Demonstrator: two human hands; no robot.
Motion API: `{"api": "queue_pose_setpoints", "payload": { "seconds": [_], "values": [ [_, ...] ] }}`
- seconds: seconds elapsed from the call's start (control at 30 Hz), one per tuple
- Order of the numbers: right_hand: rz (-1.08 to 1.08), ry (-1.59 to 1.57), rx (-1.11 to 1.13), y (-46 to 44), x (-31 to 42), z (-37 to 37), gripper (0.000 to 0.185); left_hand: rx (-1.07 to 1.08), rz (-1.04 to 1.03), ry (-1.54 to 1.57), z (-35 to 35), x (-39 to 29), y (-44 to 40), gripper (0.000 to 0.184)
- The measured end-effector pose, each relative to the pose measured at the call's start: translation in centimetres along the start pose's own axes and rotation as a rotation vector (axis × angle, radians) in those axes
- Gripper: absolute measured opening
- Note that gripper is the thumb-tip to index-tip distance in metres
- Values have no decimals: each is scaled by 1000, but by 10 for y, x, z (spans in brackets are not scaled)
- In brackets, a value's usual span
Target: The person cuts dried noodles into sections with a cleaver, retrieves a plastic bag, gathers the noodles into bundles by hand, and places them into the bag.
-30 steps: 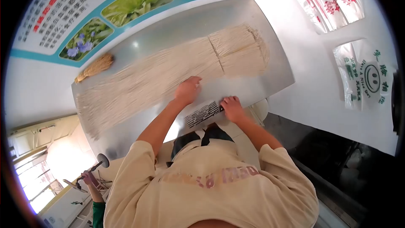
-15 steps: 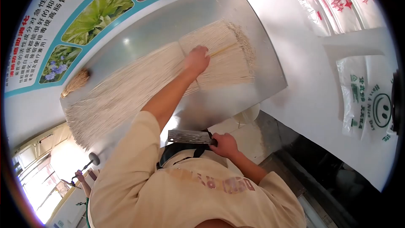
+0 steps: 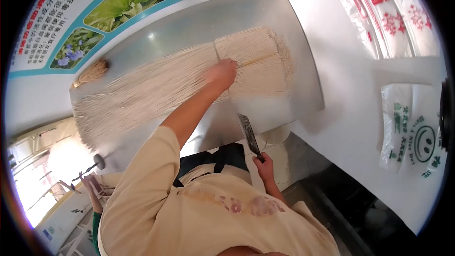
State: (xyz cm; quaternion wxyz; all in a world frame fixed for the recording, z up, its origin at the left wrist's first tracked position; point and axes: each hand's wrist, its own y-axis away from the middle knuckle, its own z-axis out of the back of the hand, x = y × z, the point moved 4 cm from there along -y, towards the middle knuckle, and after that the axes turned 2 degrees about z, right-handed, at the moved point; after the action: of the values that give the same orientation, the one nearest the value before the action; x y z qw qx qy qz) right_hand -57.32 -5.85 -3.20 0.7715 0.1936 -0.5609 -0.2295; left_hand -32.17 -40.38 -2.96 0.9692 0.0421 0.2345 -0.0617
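Observation:
Long, thin, pale dried noodles [image 3: 151,83] lie spread lengthwise over a metal tabletop [image 3: 189,28]. A narrow crosswise gap parts them near my left hand [image 3: 222,74]. That hand rests on the noodles beside the gap, its fingers curled together against the strands; the fingertips are partly hidden. Some yellowish strands lie just right of it. My right hand [image 3: 264,165] is closed round the handle of a cleaver [image 3: 247,132]. The dark, streaked blade points up and away from me, over the table's near edge, apart from the noodles.
A straw whisk brush [image 3: 91,73] lies at the table's left end. Plastic bags [image 3: 403,128] are on the white surface at right, with red-printed packs [image 3: 388,14] farther up. A poster [image 3: 128,2] lines the far side. Another person's hand [image 3: 87,180] shows at lower left.
My right hand has swung the cleaver from lying sideways near my waist to pointing up toward the table. My left hand stays on the noodles. The view has shifted slightly.

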Motion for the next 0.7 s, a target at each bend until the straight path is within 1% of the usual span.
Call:
{"api": "queue_pose_setpoints", "payload": {
  "seconds": [0.07, 0.1, 0.17, 0.3, 0.37, 0.4, 0.47, 0.53, 0.57, 0.6, 0.63, 0.67, 0.7],
  "values": [
    [-61, -65, -23, 6, -7, 3, 26, 102, -133, -134, -25, -13, -22, 17],
    [-87, -94, -31, 10, -3, 4, 25, 100, -134, -115, -32, -15, -29, 17],
    [-123, -122, -61, 20, 7, 6, 25, 168, -120, -273, -48, -20, -41, 14],
    [-154, -203, -127, 33, 14, 4, 24, 189, -106, -233, -48, -24, -52, 14],
    [-156, -239, -134, 31, 18, -5, 24, 116, -57, -165, -38, -15, -51, 15],
    [-168, -272, -158, 30, 19, -7, 25, 123, -65, -180, -29, -10, -46, 15],
    [-183, -328, -176, 23, 24, -14, 26, 104, 86, 35, 1, 12, -27, 15],
    [-69, -267, -173, 9, 39, -20, 26, -14, 158, 121, 31, 55, 2, 14],
    [-61, -282, -163, -2, 48, -26, 26, -67, 181, 117, 36, 87, 20, 13],
    [-5, -251, -146, -14, 60, -30, 19, -121, 202, 118, 42, 117, 39, 12],
    [47, -214, -130, -24, 74, -35, 17, -110, 223, 84, 58, 134, 58, 12],
    [114, -219, -119, -37, 92, -43, 23, -100, 245, 53, 70, 147, 74, 11],
    [182, -220, -106, -51, 112, -52, 34, -106, 250, 53, 79, 156, 83, 11]
  ]
}}
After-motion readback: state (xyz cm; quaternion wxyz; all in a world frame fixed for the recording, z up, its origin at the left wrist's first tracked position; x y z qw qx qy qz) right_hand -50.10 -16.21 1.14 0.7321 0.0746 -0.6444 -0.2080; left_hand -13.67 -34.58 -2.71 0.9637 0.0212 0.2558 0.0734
